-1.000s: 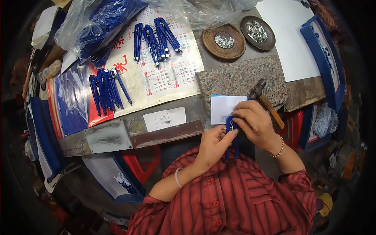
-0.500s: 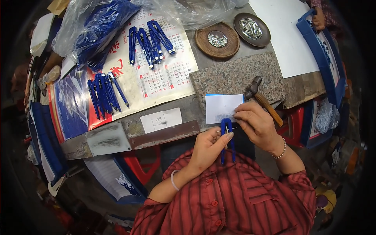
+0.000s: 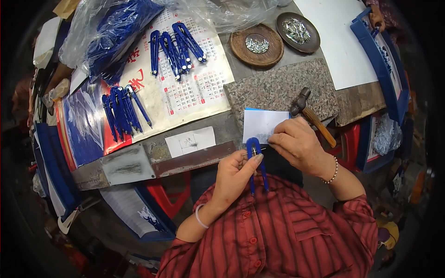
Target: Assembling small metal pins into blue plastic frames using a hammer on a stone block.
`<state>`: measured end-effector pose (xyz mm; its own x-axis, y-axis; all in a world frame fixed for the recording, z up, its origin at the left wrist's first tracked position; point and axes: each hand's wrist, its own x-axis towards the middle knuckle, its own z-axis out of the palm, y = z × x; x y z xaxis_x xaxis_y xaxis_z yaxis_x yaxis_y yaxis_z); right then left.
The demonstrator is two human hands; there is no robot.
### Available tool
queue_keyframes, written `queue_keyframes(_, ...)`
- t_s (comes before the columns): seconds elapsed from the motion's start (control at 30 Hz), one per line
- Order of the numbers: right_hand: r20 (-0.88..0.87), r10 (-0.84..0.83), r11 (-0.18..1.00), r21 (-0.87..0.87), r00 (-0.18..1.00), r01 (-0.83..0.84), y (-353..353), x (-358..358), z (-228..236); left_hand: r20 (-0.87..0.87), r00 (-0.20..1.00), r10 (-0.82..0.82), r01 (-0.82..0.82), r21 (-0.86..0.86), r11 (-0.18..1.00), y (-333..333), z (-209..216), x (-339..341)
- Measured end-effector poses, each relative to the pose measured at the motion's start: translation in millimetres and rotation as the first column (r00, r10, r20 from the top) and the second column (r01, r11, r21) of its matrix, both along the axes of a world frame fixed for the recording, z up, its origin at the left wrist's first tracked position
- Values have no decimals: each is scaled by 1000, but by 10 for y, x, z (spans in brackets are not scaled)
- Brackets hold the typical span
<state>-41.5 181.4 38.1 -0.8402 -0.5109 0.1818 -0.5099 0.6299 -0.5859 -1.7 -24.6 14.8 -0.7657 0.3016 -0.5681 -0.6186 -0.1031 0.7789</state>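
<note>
My left hand (image 3: 234, 175) pinches a blue U-shaped piece (image 3: 253, 142) by its side, near the front edge of the bench. The rounded end points away from me and its two long legs hang toward my shirt. A thin metal pin crosses it below the bend, sticking out on both sides. My right hand (image 3: 302, 147) is closed, thumb against fingertips, close to the pin's right end. Whatever those fingertips hold is too small to tell. Behind my hands, a white pad (image 3: 263, 122) with a grey-smudged lower part lies partly on a granite slab (image 3: 278, 85).
A hammer (image 3: 318, 126) rests on the slab's right side. Wooden dishes of small metal parts (image 3: 256, 45) and pins (image 3: 296, 31) stand beyond it. Similar blue pieces (image 3: 124, 111) lie on a calendar sheet (image 3: 199, 95) at left, near a plastic bag (image 3: 111, 41). Another person's hand (image 3: 377, 19) reaches a blue tray (image 3: 366, 41).
Both hands have shifted slightly left, carrying the blue U-shaped piece with them. The right fingertips have come down nearer the pin's end.
</note>
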Motion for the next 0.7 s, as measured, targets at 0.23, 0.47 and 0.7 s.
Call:
queue_keyframes(0.23, -19, 66, 995, 81, 998, -64, -35, -90, 33, -4, 1000, -17, 17, -3, 1000, 21, -39, -10)
queue_keyframes(0.47, -1, 177, 973, 151, 984, -175, -44, -201, 34, -25, 1000, -19, 19, -5, 1000, 46, -69, -4)
queue_keyframes(0.7, 411, 6, 948, -292, 912, 125, 166, -117, 150, -49, 996, -68, 71, 53, 996, 149, -145, 44)
